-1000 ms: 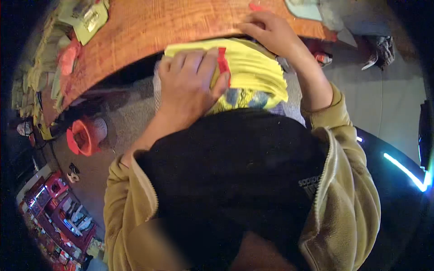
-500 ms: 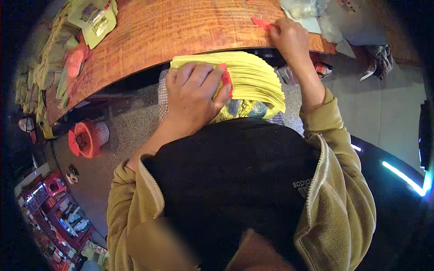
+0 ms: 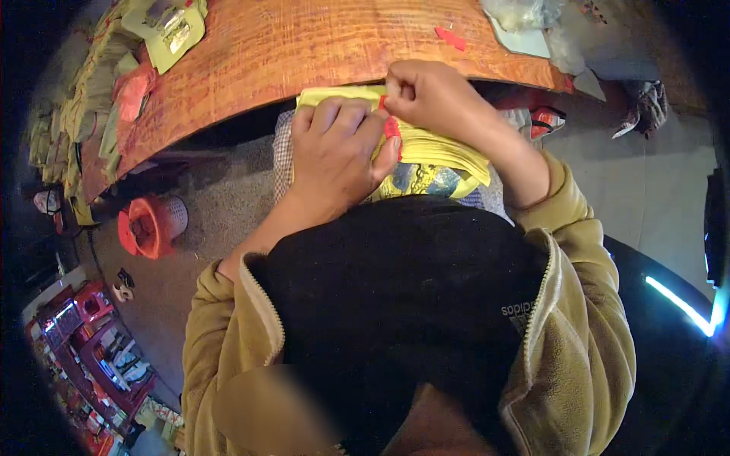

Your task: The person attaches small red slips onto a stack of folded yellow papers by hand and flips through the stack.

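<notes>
A thick stack of yellow paper sheets [image 3: 449, 152], fanned at its right side, lies over my lap against the table edge. My left hand [image 3: 334, 148] is curled over its left part, gripping it, with the thumb along a red paper strip [image 3: 392, 129]. At the stack's upper edge my right hand [image 3: 426, 91] is closed in a pinch. A bit of red shows by its fingertips, touching the yellow sheets; the fingers hide the rest. Dark printing on silver patches shows on the lower edge of the stack.
Another red paper piece [image 3: 450, 38] lies on the wooden table [image 3: 304, 42]. Piled yellowish paper bundles [image 3: 84, 99] and a crumpled red bag [image 3: 135, 93] stand at the left. Clear plastic bags [image 3: 525, 15] lie at the back right. A red basket [image 3: 156, 226] is on the floor.
My right hand has left the red paper on the table and come down leftward to the top of the yellow stack, beside my left hand. My left hand keeps its grip there.
</notes>
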A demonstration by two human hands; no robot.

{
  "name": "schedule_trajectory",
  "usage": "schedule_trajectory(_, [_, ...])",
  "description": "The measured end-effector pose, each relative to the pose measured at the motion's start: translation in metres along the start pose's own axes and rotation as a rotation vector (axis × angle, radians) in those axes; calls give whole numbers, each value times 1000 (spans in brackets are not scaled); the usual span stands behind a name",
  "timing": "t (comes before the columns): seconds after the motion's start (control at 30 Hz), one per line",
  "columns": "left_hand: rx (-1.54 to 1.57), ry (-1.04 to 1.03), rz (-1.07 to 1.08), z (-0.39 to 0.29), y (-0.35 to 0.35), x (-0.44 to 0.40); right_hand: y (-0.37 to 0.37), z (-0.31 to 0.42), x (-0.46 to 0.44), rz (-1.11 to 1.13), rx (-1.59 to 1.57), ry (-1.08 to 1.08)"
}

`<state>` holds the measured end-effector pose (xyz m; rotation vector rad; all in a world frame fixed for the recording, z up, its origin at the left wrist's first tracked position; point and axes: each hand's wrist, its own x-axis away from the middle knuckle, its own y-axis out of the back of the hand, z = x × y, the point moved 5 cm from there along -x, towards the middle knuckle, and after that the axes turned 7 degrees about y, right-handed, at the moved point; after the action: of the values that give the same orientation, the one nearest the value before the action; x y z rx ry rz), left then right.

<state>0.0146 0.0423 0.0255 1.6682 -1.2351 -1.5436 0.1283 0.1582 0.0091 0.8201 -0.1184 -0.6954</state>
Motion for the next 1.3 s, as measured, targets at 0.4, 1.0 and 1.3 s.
schedule_trajectory(0.4, [72, 45, -24, 3, 6, -3, 30, -94, 22, -300, 804, -14])
schedule_trajectory(1.0, [4, 18, 21, 1, 1, -1, 2, -1, -1, 57, -94, 12])
schedule_trajectory(1.3, [-19, 14, 49, -2, 5, -6, 19, -19, 8, 94, -262, -150])
